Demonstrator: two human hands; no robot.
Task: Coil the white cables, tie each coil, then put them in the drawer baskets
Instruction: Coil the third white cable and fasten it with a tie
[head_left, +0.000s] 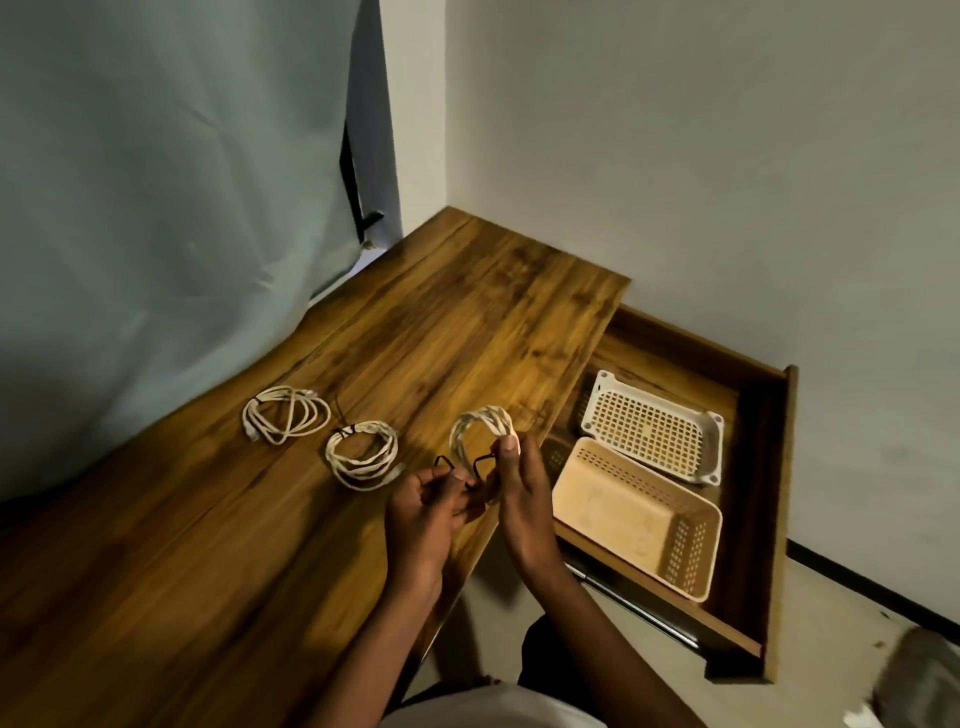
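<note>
Slippage is the risk: the coil (480, 431) is held above the table (467, 322) edge, right hand (522, 493) in a pinching grip on its loops, left hand (423, 512) pinching the black tie (445, 461). A loosened pinch could let the loops spring apart. Two coils (285, 421) (362, 454) lie on the table. Both drawer (769, 467) baskets, white (652, 423) and peach (636, 514), look empty.

Three white cable coils (287, 422) (362, 455) (480, 434), two baskets (653, 426) (636, 517), one drawer (776, 519).
</note>
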